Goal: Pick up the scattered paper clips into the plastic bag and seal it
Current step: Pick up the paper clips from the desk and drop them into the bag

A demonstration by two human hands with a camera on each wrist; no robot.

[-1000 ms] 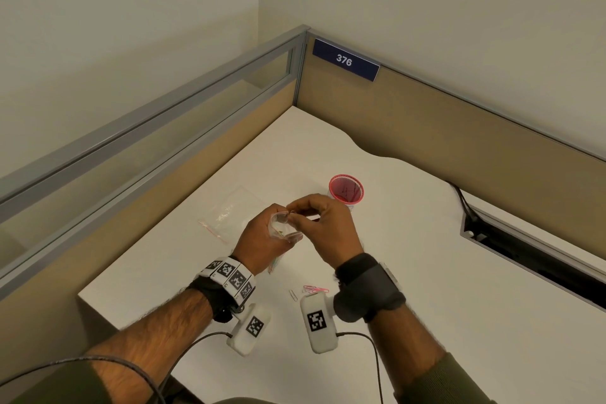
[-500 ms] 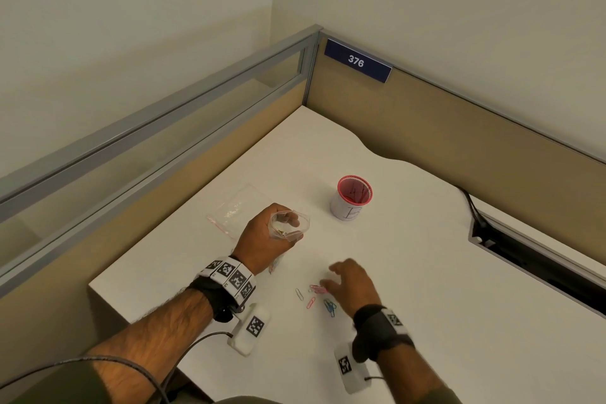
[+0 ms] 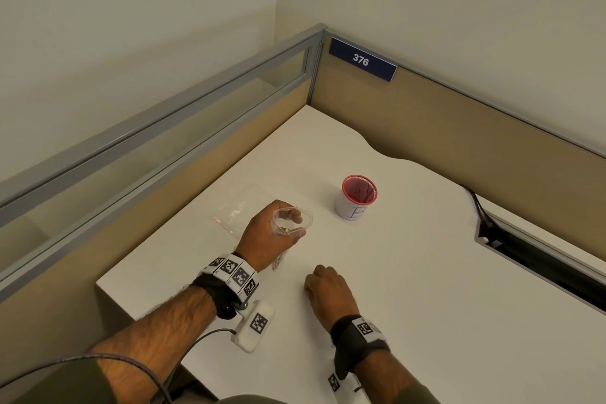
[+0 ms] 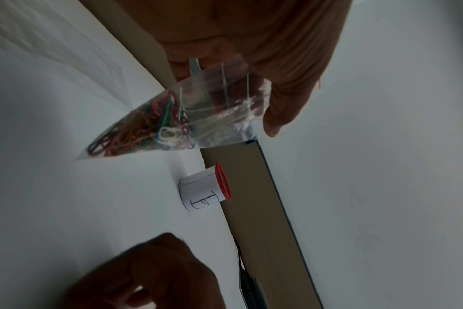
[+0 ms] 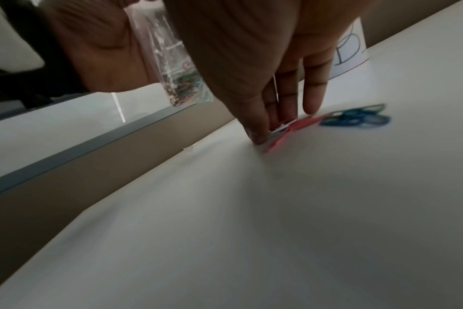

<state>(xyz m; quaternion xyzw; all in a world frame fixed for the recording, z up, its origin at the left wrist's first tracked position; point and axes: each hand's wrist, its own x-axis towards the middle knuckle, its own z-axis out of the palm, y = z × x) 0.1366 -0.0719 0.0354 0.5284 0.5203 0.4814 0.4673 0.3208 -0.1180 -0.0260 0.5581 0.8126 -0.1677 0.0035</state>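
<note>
My left hand (image 3: 272, 236) grips a clear plastic bag (image 3: 292, 222) upright above the white desk (image 3: 426, 289), its mouth held open. Several coloured paper clips (image 4: 145, 127) fill the bag's lower corner. My right hand (image 3: 324, 287) is down on the desk just in front, knuckles up. In the right wrist view its thumb and fingertips (image 5: 258, 135) pinch a white and a red paper clip (image 5: 291, 127) that lie on the surface. A few blue and green clips (image 5: 357, 119) lie just beyond the fingers. From the head view my hand hides the loose clips.
A white cup with a red rim (image 3: 357, 198) marked with a handwritten letter stands behind the hands. A second, flat plastic bag (image 3: 244, 208) lies at the left by the partition. A cable slot (image 3: 541, 259) opens at the right. Partition walls bound the desk's back and left.
My right hand left the bag's mouth and dropped to the desk onto the loose clips. The left hand keeps the bag held open in the same place.
</note>
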